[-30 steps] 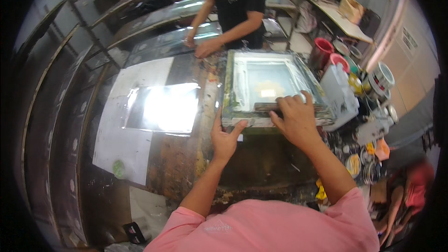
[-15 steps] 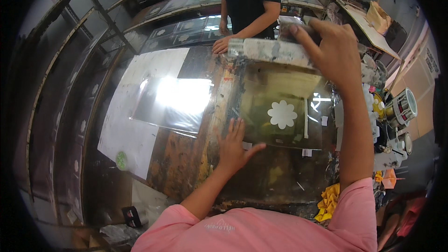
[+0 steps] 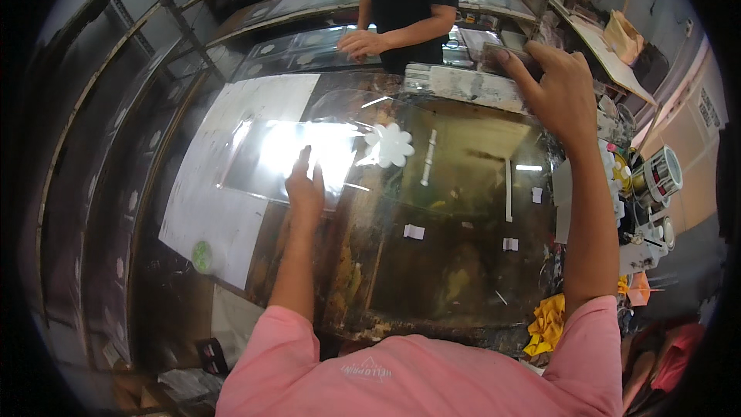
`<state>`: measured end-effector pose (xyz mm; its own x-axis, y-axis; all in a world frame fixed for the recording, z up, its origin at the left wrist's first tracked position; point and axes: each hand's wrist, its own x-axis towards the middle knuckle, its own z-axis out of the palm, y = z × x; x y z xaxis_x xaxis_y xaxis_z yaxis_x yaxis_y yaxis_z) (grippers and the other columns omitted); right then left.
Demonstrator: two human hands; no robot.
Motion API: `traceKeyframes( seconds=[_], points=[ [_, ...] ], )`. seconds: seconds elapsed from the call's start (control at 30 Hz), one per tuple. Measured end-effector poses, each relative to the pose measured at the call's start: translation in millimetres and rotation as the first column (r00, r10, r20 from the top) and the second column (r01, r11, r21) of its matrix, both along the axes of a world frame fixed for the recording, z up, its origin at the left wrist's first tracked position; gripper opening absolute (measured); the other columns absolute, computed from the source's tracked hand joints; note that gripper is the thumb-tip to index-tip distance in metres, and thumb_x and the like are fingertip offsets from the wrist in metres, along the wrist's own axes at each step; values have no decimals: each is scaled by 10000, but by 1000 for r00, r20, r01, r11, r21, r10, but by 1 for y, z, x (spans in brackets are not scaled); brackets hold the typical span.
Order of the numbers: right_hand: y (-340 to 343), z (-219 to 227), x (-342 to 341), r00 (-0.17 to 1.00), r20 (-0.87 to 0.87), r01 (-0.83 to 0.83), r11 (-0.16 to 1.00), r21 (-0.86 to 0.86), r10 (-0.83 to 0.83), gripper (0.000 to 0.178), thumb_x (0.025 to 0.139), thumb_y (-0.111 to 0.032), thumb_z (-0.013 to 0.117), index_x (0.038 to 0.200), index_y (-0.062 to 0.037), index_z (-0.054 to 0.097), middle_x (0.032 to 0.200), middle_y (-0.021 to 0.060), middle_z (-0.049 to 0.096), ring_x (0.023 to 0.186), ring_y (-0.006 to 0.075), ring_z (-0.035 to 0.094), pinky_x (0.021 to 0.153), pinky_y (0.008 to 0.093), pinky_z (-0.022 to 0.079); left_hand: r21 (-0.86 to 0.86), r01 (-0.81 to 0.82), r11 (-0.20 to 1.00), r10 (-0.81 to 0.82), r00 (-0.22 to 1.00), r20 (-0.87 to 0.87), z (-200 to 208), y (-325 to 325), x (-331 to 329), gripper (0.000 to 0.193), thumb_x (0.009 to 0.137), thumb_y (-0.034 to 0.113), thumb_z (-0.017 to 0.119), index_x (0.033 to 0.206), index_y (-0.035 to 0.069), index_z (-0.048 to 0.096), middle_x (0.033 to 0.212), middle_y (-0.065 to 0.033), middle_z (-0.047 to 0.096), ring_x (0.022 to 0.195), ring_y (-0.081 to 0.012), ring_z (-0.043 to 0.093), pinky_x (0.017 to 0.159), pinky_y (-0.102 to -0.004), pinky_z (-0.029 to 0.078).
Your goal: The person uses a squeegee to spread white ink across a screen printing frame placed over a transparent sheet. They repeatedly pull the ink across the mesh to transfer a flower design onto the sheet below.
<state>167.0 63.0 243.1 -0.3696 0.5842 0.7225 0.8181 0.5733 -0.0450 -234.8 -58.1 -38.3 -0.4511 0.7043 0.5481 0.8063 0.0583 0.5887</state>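
Observation:
A clear plastic sheet with a white flower shape [image 3: 391,145] spans the gap between the dark printing table [image 3: 463,286] and a second clear sheet [image 3: 251,158] on the left. My left hand [image 3: 306,189] is at its left part, thumb and fingers closed on the sheet; strong glare hides the exact grip. My right hand [image 3: 562,93] is raised at the far right, gripping a brownish block [image 3: 502,56] above a white, paint-stained bar [image 3: 463,83]. The fingers hide part of that block.
A co-worker [image 3: 409,11] stands across the table, one hand [image 3: 361,44] raised near its far edge. White board [image 3: 208,193] lies left, with a green round lid [image 3: 202,256]. Paint cans [image 3: 658,174] crowd the right; yellow cloth [image 3: 546,324] lies near me. Racks [image 3: 143,147] stand left.
The flower sheet has shifted left off the printing table, and my left hand has moved left with it. My right hand moved slightly right. The co-worker's hand lifted off the table.

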Motion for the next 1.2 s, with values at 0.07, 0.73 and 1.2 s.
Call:
traceKeyframes(
  seconds=[0.07, 0.73, 1.2],
  points=[
    [-11, 2, -5, 999, 34, 33, 999, -35, -32, 611, 999, -582, 647, 841, 6, 704, 786, 182, 705, 771, 392, 659, 823, 462, 449, -72, -48, 996, 47, 999, -22, -9, -1, -43, 487, 1051, 253, 636, 1477, 19, 608, 1413, -266, 663, 1322, -427, 631, 1128, -477, 480],
    [-30, -9, -16, 988, 118, 114, 983, -142, -97, 585, 997, -558, 645, 958, 17, 743, 773, 261, 668, 788, 465, 662, 778, 528, 489, -459, -80, 885, -125, 909, -398, -14, -71, -21, 412, 1113, 340, 402, 1196, 88, 718, 1280, -121, 734, 1198, -347, 663, 1240, -748, 156],
    [22, -23, 13, 1000, 19, 2, 999, -52, -1, 738, 986, -667, 590, 726, 14, 705, 705, 233, 680, 691, 405, 690, 666, 497, 515, -556, 416, 720, -629, 730, -267, -30, -9, 189, 1352, 750, 1009, 515, 1618, -24, 428, 1691, -331, 326, 1594, -533, 232, 1239, -761, -42]
  ],
)
